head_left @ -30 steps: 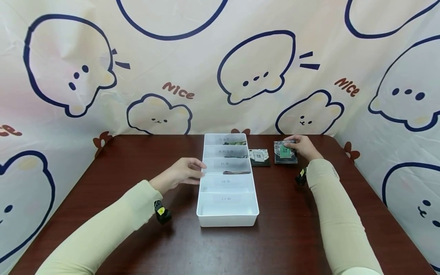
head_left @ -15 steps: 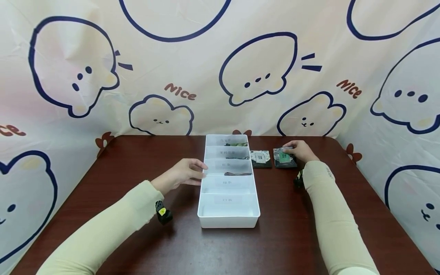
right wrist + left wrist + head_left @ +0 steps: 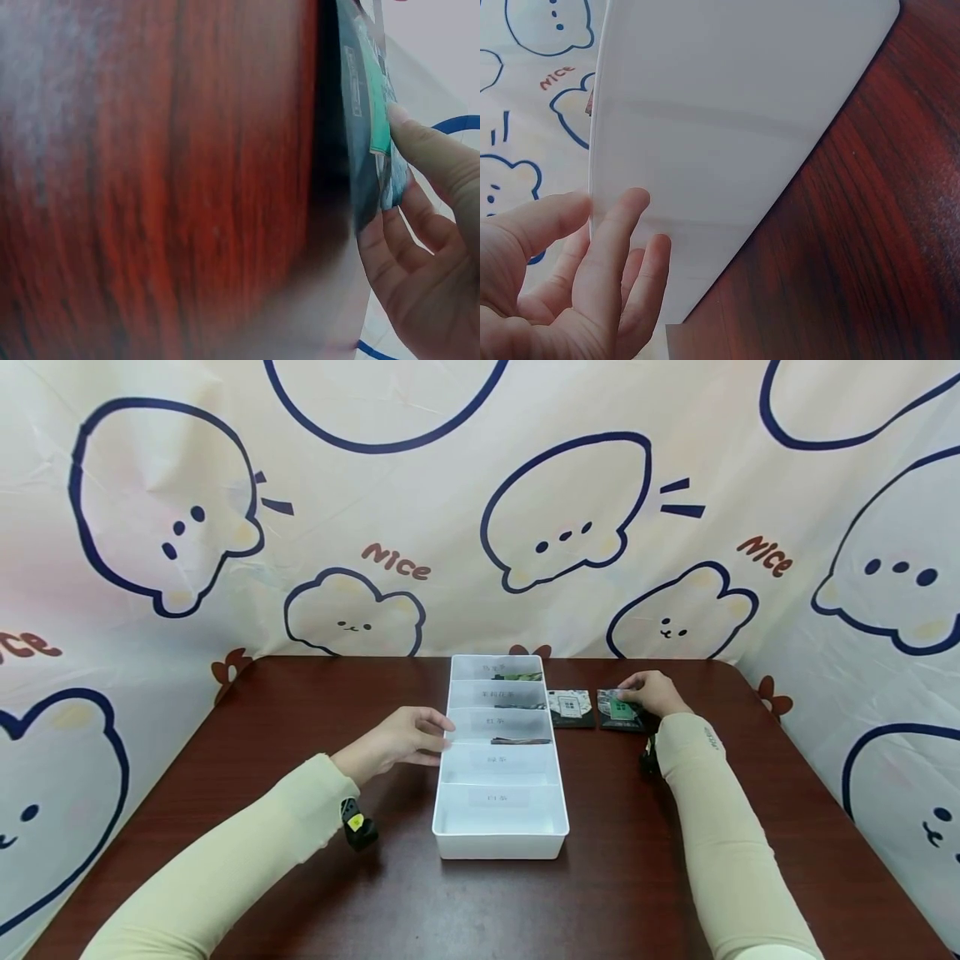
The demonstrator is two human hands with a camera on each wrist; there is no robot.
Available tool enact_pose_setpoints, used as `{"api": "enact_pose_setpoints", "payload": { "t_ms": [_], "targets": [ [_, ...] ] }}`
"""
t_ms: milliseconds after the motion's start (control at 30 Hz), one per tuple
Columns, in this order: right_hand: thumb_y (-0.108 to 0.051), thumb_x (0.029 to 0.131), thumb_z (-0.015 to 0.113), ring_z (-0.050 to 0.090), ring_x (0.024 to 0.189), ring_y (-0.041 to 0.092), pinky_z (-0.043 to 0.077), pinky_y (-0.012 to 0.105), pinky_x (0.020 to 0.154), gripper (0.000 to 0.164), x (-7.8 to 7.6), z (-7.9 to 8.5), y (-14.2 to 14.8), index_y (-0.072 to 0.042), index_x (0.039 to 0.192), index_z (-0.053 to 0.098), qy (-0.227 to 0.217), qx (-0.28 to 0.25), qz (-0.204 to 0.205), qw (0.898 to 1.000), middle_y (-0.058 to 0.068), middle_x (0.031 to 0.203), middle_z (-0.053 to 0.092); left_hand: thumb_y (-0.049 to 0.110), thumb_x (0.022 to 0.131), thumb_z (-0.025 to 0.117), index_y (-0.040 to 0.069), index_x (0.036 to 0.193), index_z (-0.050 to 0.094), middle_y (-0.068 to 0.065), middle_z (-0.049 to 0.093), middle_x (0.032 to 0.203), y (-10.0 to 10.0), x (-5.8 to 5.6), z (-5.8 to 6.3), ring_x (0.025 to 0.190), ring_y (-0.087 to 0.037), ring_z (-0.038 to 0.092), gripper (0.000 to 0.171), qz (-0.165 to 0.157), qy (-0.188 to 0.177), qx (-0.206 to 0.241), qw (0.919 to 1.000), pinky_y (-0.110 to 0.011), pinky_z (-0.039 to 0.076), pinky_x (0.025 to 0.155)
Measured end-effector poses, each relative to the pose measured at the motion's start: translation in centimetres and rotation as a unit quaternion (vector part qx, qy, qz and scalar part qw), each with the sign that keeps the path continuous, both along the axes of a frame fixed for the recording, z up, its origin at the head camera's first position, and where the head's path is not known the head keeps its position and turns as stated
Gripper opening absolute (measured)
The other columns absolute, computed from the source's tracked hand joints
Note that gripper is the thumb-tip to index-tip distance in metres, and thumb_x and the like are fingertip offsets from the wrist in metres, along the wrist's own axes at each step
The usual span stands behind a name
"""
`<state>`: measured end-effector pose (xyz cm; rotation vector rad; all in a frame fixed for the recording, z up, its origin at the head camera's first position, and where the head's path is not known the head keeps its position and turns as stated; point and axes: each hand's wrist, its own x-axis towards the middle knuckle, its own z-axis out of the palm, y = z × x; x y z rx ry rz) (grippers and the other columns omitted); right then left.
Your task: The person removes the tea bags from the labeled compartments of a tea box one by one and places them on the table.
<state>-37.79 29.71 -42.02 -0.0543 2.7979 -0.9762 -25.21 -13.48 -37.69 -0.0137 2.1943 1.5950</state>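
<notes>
A long white divided tray (image 3: 498,845) stands mid-table, with paper labels in its compartments. My left hand (image 3: 396,745) is at its left side; in the left wrist view the relaxed fingers (image 3: 604,259) lie against the outer wall, a fingertip right at the rim. To the right of the tray, my right hand (image 3: 654,693) pinches a dark tea sachet (image 3: 617,714) with a green label, the thumb over its front in the right wrist view. Beside it lies a dark sachet with a white label (image 3: 572,708).
Thin packet edges (image 3: 519,742) show in the three far compartments of the tray; the two near ones show only labels. The dark red-brown wooden table (image 3: 480,910) ends at a cartoon-printed backdrop (image 3: 450,510) behind and on both sides.
My right hand has come slightly down and toward me with the green-labelled sachet. My left hand stays at the tray's side. The whole head view has shifted a little.
</notes>
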Motion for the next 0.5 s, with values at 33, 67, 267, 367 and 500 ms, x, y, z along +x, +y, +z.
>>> {"api": "enact_pose_setpoints", "payload": {
  "t_ms": [33, 67, 267, 367, 500],
  "targets": [
    [-0.024, 0.094, 0.065, 0.054, 0.099, 0.033, 0.049, 0.042, 0.081, 0.027, -0.02, -0.07, -0.04, -0.002, 0.110, 0.066, 0.000, 0.001, -0.002, 1.000, 0.021, 0.116, 0.058, -0.002, 0.085, 0.069, -0.002, 0.117, 0.060, -0.019, 0.056, 0.113, 0.02, 0.01, 0.01, 0.090, -0.025, 0.065, 0.033, 0.001, -0.001, -0.001, 1.0000, -0.040, 0.060, 0.079],
    [-0.024, 0.093, 0.065, 0.054, 0.098, 0.033, 0.050, 0.041, 0.080, 0.027, -0.05, -0.16, -0.07, -0.002, 0.109, 0.066, 0.000, 0.003, -0.004, 1.000, 0.021, 0.116, 0.059, -0.002, 0.086, 0.069, -0.002, 0.117, 0.060, -0.019, 0.057, 0.113, 0.04, 0.04, 0.02, 0.090, -0.025, 0.065, 0.033, 0.000, 0.000, -0.004, 1.0000, -0.040, 0.060, 0.079],
    [-0.022, 0.094, 0.064, 0.052, 0.101, 0.032, 0.049, 0.043, 0.086, 0.026, -0.39, -0.60, -0.23, -0.003, 0.112, 0.066, -0.005, 0.008, -0.019, 1.000, 0.021, 0.119, 0.058, -0.001, 0.086, 0.070, -0.001, 0.116, 0.061, -0.019, 0.057, 0.113, 0.13, 0.15, 0.13, 0.088, -0.024, 0.065, 0.032, 0.002, 0.001, -0.009, 1.0000, -0.040, 0.060, 0.079],
    [-0.021, 0.093, 0.065, 0.051, 0.103, 0.034, 0.048, 0.046, 0.089, 0.027, -0.57, -0.66, -0.37, -0.002, 0.113, 0.065, -0.004, 0.006, -0.023, 1.000, 0.022, 0.120, 0.057, -0.001, 0.086, 0.070, -0.001, 0.115, 0.061, -0.019, 0.057, 0.112, 0.15, 0.14, 0.17, 0.088, -0.025, 0.065, 0.031, 0.003, 0.001, -0.009, 0.9999, -0.041, 0.060, 0.079],
    [-0.019, 0.093, 0.065, 0.050, 0.105, 0.034, 0.047, 0.048, 0.092, 0.028, -0.68, -0.57, -0.59, -0.002, 0.115, 0.064, -0.004, 0.007, -0.031, 1.000, 0.023, 0.123, 0.056, -0.001, 0.085, 0.070, -0.001, 0.115, 0.061, -0.019, 0.057, 0.112, 0.13, 0.09, 0.21, 0.088, -0.025, 0.065, 0.031, 0.004, 0.002, -0.013, 0.9999, -0.041, 0.060, 0.079]
  ]
}}
